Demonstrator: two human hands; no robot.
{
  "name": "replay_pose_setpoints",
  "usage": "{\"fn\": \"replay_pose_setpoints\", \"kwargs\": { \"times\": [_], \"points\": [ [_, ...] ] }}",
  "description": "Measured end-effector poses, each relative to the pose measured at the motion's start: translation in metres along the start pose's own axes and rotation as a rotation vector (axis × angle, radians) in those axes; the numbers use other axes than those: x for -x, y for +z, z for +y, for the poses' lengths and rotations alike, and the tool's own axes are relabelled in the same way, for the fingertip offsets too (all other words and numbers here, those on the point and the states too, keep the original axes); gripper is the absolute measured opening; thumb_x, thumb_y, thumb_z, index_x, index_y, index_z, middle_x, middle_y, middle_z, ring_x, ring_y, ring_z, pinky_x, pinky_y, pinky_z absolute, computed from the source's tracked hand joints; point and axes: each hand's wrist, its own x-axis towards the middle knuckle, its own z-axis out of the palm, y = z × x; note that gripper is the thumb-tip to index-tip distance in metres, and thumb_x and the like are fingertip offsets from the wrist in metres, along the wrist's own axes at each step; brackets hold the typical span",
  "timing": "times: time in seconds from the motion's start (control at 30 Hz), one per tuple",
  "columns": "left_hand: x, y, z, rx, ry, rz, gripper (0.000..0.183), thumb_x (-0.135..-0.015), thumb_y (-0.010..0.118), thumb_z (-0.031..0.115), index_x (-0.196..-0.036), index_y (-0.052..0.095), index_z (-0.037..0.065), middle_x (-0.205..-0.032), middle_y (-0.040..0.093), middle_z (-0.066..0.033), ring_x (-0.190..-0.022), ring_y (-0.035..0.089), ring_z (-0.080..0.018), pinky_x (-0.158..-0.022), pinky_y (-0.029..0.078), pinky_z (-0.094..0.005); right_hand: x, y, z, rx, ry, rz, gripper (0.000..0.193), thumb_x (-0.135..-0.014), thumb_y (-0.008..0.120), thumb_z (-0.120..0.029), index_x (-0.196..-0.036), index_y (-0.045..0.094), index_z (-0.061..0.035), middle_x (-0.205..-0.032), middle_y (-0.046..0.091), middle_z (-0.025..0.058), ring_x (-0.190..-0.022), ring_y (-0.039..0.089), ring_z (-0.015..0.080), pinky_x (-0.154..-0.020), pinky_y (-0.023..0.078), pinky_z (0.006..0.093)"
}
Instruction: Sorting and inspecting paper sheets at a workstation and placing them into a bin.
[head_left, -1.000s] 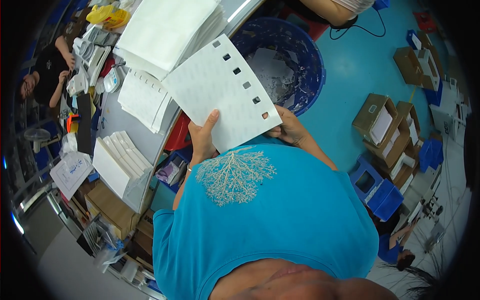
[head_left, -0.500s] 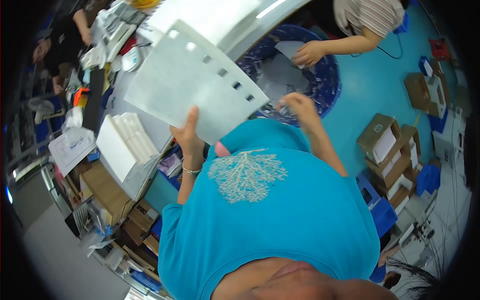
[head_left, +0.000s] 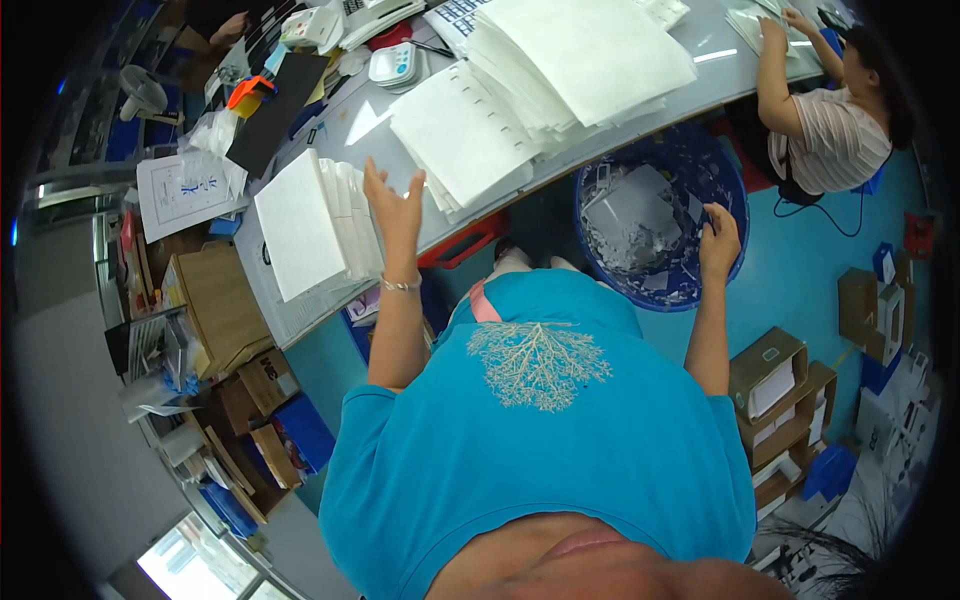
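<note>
My left hand [head_left: 396, 212] is open, thumb and fingers spread, just above the table's near edge and holding nothing. To its left stands a stack of white sheets or folders [head_left: 310, 225]. Beyond it lies a pile of white sheets with small slots along one edge [head_left: 465, 135], partly under a larger pile of white sheets [head_left: 590, 60]. My right hand [head_left: 719, 242] hangs at the right rim of a round blue bin [head_left: 742, 185], fingers loosely bent and nothing visible in them. White and grey paper scraps [head_left: 635, 220] lie inside the bin.
A co-worker in a striped top [head_left: 835, 140] handles sheets [head_left: 755, 28] at the table's far right. A white device [head_left: 392, 65] and an orange tape dispenser [head_left: 248, 95] sit at the back left. Cardboard boxes [head_left: 768, 375] stand on the floor to my right.
The sheet with a row of small cut-outs has left my left hand. My right hand has moved to the bin's right side. The co-worker's hand has gone from the bin to the table.
</note>
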Motion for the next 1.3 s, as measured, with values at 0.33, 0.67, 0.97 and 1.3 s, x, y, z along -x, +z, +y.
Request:
{"fn": "replay_pose_setpoints", "kwargs": {
  "times": [0.33, 0.67, 0.97, 1.3],
  "points": [
    [0.026, -0.129, 0.03, -0.205, 0.28, 0.205, 0.034, -0.086, 0.063, 0.006, -0.119, 0.059, 0.007, -0.127, 0.054, -0.0103, -0.116, 0.053, -0.0239, -0.092, 0.048, -0.0343, 0.005, 0.042, 0.021, 0.317, 0.033, -0.029, 0.011, -0.077, 0.073, -0.017, -0.081, 0.069, -0.0079, -0.086, 0.066, 0.0079, -0.078, 0.063, 0.0254, -0.069, 0.05, 0.0367],
    [-0.012, -0.209, -0.103, -0.75, -0.159, 0.364, 0.056, -0.086, 0.06, 0.043, -0.124, 0.055, 0.002, -0.122, 0.053, -0.0159, -0.115, 0.048, -0.0324, -0.096, 0.04, -0.0423, 0.019, 0.175, -0.212, -0.394, -0.071, -0.749, 0.03, -0.089, 0.06, -0.03, -0.082, 0.066, -0.0007, -0.067, 0.061, 0.0073, -0.062, 0.053, 0.0116, -0.059, 0.042, 0.0274],
    [-0.008, -0.213, -0.11, -0.596, -0.229, 0.313, 0.049, -0.086, 0.062, 0.035, -0.121, 0.056, 0.0, -0.118, 0.053, -0.0175, -0.111, 0.049, -0.0332, -0.093, 0.042, -0.0418, 0.109, 0.254, -0.441, -0.376, -0.512, -1.18, 0.034, -0.083, 0.069, -0.036, -0.077, 0.059, -0.0038, -0.064, 0.059, 0.0087, -0.057, 0.055, 0.0194, -0.054, 0.043, 0.0297],
    [-0.005, -0.223, -0.096, -0.455, -0.172, 0.32, 0.042, -0.089, 0.059, 0.031, -0.119, 0.06, 0.002, -0.118, 0.056, -0.0169, -0.113, 0.051, -0.0307, -0.096, 0.041, -0.0379, 0.118, 0.267, -0.441, -0.452, -0.406, -1.21, 0.037, -0.079, 0.073, -0.036, -0.072, 0.055, -0.0045, -0.061, 0.056, 0.0039, -0.056, 0.05, 0.0122, -0.051, 0.04, 0.0275]
  ]
}}
